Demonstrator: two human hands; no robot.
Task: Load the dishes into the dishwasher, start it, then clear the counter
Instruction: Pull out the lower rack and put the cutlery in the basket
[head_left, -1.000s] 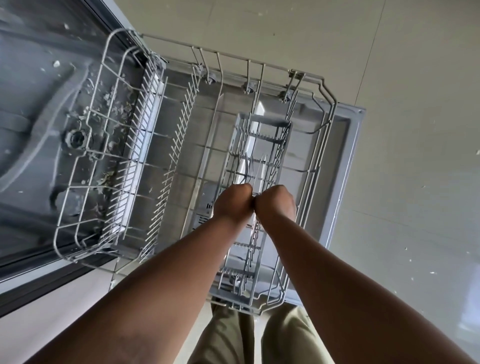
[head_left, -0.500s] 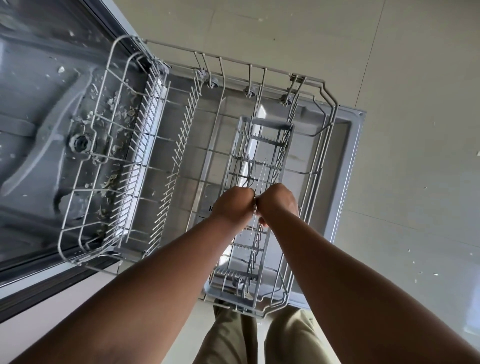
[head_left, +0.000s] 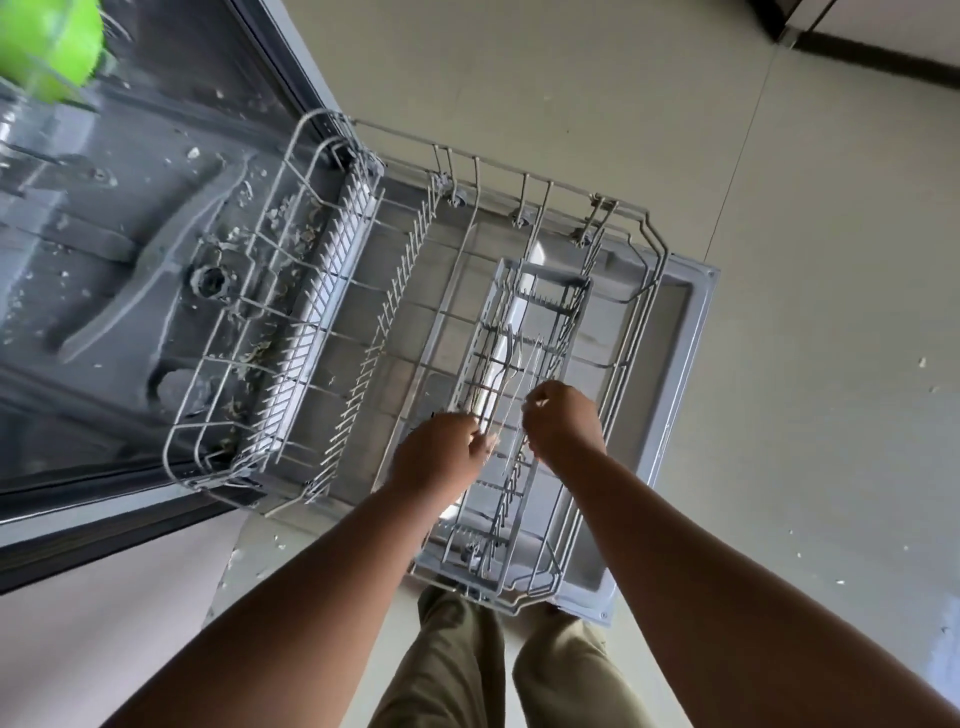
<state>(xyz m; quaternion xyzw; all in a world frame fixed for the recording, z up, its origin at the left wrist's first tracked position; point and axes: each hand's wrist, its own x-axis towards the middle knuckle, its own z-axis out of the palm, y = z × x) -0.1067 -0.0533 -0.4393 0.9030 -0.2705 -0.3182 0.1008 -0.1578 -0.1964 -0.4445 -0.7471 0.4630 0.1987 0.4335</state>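
Over cutlery basket (head_left: 524, 374), both hands, left hand (head_left: 439, 454), right hand (head_left: 563, 421), no readable writing

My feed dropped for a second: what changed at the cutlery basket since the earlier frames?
The two hands, pressed knuckle to knuckle before, have drawn apart: the left hand sits lower left, the right hand upper right, both over the cutlery basket. Whether either holds cutlery is too blurred to tell. The forks stay in the basket, and the lower rack remains pulled out over the open door.
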